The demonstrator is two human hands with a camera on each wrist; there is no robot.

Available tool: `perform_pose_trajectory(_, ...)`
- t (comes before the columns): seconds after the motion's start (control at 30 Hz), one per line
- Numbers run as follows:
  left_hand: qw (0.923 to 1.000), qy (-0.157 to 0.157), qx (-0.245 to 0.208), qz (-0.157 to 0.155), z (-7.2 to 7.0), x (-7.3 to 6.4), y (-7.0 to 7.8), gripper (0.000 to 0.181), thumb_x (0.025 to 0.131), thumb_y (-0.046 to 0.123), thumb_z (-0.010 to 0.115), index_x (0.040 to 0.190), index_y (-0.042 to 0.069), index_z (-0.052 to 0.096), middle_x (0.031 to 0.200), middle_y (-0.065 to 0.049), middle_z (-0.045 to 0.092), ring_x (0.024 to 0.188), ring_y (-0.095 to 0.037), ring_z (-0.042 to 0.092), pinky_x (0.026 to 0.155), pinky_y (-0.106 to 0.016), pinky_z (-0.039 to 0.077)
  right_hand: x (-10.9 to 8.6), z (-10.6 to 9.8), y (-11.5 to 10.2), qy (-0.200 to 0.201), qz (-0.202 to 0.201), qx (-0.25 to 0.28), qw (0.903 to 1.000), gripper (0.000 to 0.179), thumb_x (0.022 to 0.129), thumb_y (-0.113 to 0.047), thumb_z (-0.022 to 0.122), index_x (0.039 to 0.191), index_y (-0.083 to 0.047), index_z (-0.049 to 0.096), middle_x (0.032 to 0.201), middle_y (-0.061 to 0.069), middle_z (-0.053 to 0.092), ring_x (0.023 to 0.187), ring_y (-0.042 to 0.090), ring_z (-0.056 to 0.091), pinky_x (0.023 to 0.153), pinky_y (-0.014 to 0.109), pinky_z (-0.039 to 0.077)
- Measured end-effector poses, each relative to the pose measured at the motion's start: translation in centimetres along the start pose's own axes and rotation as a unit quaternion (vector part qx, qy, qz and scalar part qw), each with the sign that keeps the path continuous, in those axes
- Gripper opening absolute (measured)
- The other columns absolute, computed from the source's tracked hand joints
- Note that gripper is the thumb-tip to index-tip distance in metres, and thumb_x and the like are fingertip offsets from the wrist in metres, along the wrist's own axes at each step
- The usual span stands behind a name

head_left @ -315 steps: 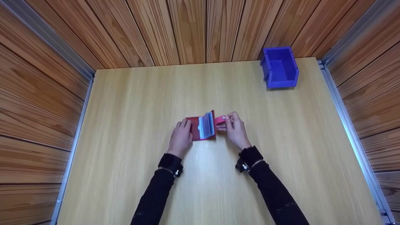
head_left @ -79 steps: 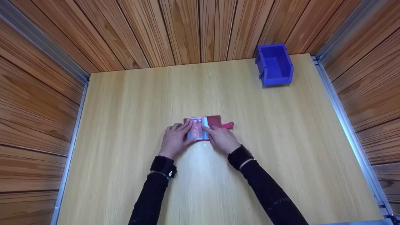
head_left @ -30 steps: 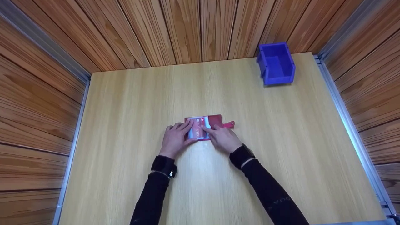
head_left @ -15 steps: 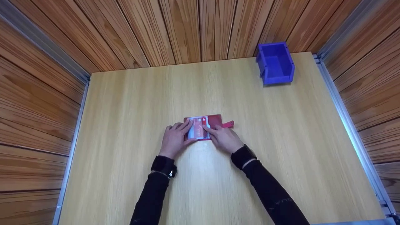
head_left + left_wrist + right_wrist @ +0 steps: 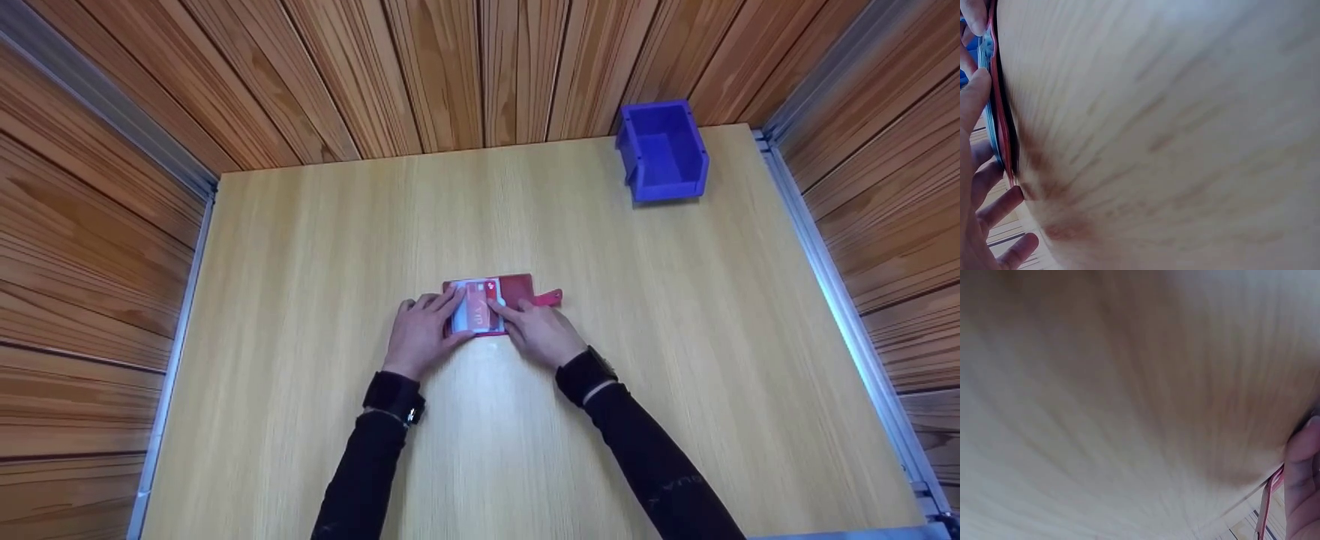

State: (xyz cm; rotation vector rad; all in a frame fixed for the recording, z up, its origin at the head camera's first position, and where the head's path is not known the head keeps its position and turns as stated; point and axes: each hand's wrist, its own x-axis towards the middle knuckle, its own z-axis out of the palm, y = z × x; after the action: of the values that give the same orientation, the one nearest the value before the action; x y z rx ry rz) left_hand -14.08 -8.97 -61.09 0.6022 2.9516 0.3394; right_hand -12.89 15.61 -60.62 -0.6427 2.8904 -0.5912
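Note:
A red card holder point(image 5: 517, 288) lies spread open on the table, its clear sleeves turned to the left side. In the top sleeve shows a pink and red card point(image 5: 478, 309) with white lettering. My left hand point(image 5: 420, 331) rests on the sleeves, fingers across the far left part and thumb along the near edge. The left wrist view catches the stacked sleeves point(image 5: 989, 121) edge-on beside that thumb. With its index finger extended, my right hand point(image 5: 541, 334) presses on the card's right part. A pink snap strap point(image 5: 549, 298) sticks out to the right beyond its knuckles.
A blue open-fronted bin point(image 5: 664, 154) stands at the back right of the wooden table point(image 5: 337, 240). Wood-plank walls point(image 5: 450, 75) enclose the back and sides, with metal rails along the side edges.
Earlier my right hand held the strap while the sleeves stood half turned; they then lay flat to the left. Since then the card has slid slightly right under my right index finger.

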Motion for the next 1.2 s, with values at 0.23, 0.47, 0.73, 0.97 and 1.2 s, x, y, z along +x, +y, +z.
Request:
perform_pose_trajectory(0.23,0.9999,0.003,-0.01,0.005,0.0,0.0,0.0,0.077,0.098,0.068,0.051,0.161,0.025,0.041,0.161,0.0,0.048,0.137,-0.029,0.052,0.113,-0.056,0.038,-0.1,0.0,0.0,0.015,-0.007,0.001,0.9999,0.045,0.104,-0.02,0.062,0.148,-0.027,0.059,0.093,0.014,0.065,0.062,0.021,0.055,0.061,0.041,0.054)
perform_pose_trajectory(0.47,1.0,-0.002,-0.005,0.003,0.2,0.2,0.1,0.069,0.102,0.062,0.046,0.161,0.027,0.039,0.163,0.0,0.044,0.138,-0.03,0.052,0.113,-0.057,0.038,-0.2,0.0,0.2,0.006,0.001,0.001,1.0,0.045,0.105,-0.022,0.061,0.15,-0.027,0.057,0.097,0.015,0.066,0.067,0.024,0.061,0.066,0.043,0.057)
perform_pose_trajectory(0.73,0.9999,-0.011,0.003,-0.009,-0.1,0.3,0.8,0.071,0.101,0.055,0.05,0.165,0.037,0.026,0.164,-0.001,0.044,0.136,-0.033,0.052,0.114,-0.058,0.036,-0.3,0.0,0.5,-0.005,0.008,-0.003,0.9999,0.049,0.104,-0.021,0.062,0.152,-0.028,0.054,0.106,0.017,0.069,0.067,0.023,0.059,0.069,0.043,0.058)
perform_pose_trajectory(0.97,0.9981,-0.006,0.056,-0.023,-0.2,1.1,2.7,0.057,0.105,0.053,0.039,0.161,0.039,0.036,0.157,-0.011,0.051,0.13,-0.04,0.055,0.111,-0.061,0.037,-0.4,0.0,0.5,0.003,0.001,0.003,1.0,0.048,0.103,-0.02,0.063,0.151,-0.025,0.056,0.11,0.018,0.07,0.074,0.028,0.066,0.075,0.047,0.06)
perform_pose_trajectory(1.2,0.996,0.061,0.064,-0.012,1.0,0.9,3.5,0.056,0.107,0.052,0.039,0.156,0.028,0.049,0.16,0.0,0.05,0.139,-0.034,0.052,0.111,-0.058,0.039,-0.4,0.0,0.5,0.018,-0.008,-0.001,0.9998,0.047,0.103,-0.019,0.064,0.149,-0.024,0.059,0.105,0.017,0.07,0.071,0.03,0.067,0.072,0.047,0.06)
